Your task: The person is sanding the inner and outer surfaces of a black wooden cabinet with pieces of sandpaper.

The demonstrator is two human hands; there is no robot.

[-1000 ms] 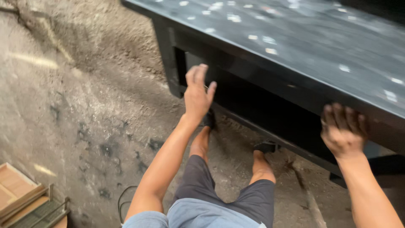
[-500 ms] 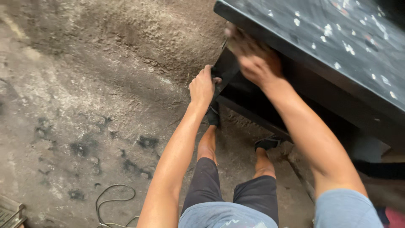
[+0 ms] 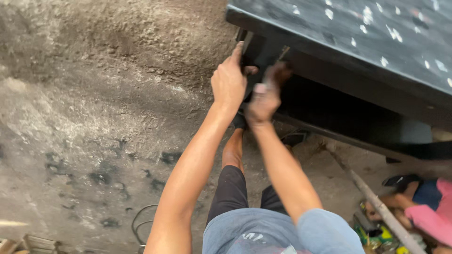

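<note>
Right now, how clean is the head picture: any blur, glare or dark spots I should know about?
Head view: the right hand is smeared by motion blur, its fingers indistinct; the left hand is sharper. The space under the black table is deep shadow, detail lost. Pale flecks on the tabletop, cause unclear. The concrete floor is evenly lit.

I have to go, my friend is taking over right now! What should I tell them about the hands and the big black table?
Left hand: pressed on the corner leg of the black table, fingers up along it; grip cannot be told.
Right hand: just beside the left, reaching at the same corner under the tabletop; blurred, grip cannot be told.
Table stands on the rough concrete floor, paint specks on top.
A wire lies on the floor by the left arm; a long rod lies to the right.
Done and left: cannot tell.
</note>
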